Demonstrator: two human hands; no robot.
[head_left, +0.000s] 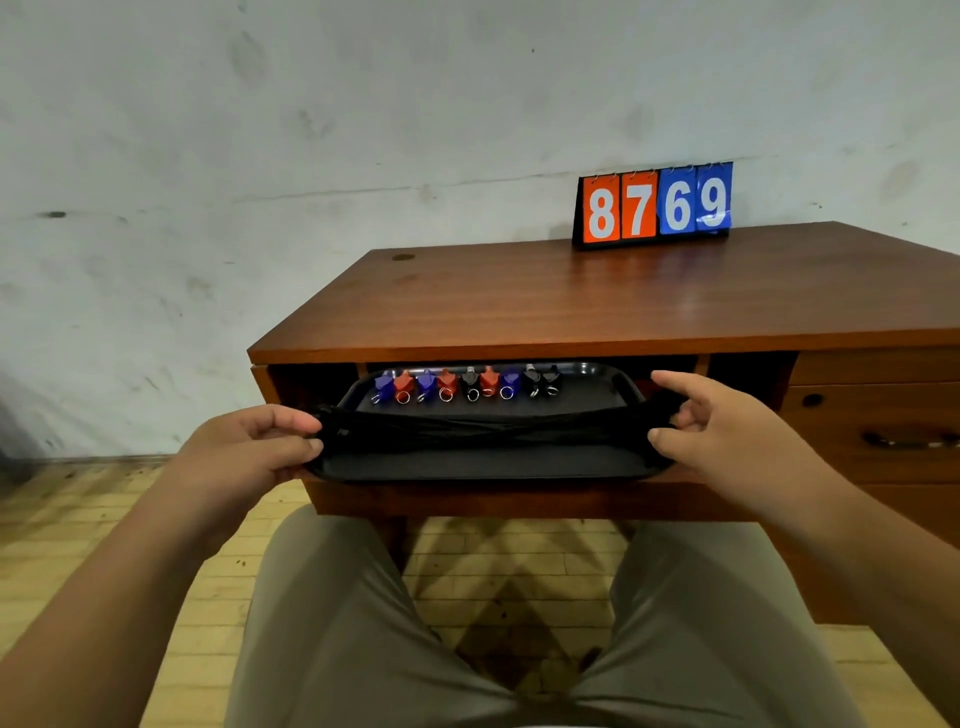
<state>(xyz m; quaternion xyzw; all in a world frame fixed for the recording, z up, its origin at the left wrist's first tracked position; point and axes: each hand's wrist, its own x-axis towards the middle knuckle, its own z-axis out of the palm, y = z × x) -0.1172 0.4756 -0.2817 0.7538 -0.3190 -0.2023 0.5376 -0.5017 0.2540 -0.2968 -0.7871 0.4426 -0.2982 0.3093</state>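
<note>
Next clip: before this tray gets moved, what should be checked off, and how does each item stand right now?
1. Left hand grips the tray at its left end: ok.
2. Right hand grips the right end: ok, though the index finger is lifted.
3. Whistles lined up along the tray's back edge: ok.
4. Black cords lying inside the tray: ok, bunched across its middle.
5. Whistles clear the desktop edge above: cannot tell.
6. Tray level: ok.

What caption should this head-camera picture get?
A left hand and right hand hold black cords over a tray of colourful whistles in a desk.
</note>
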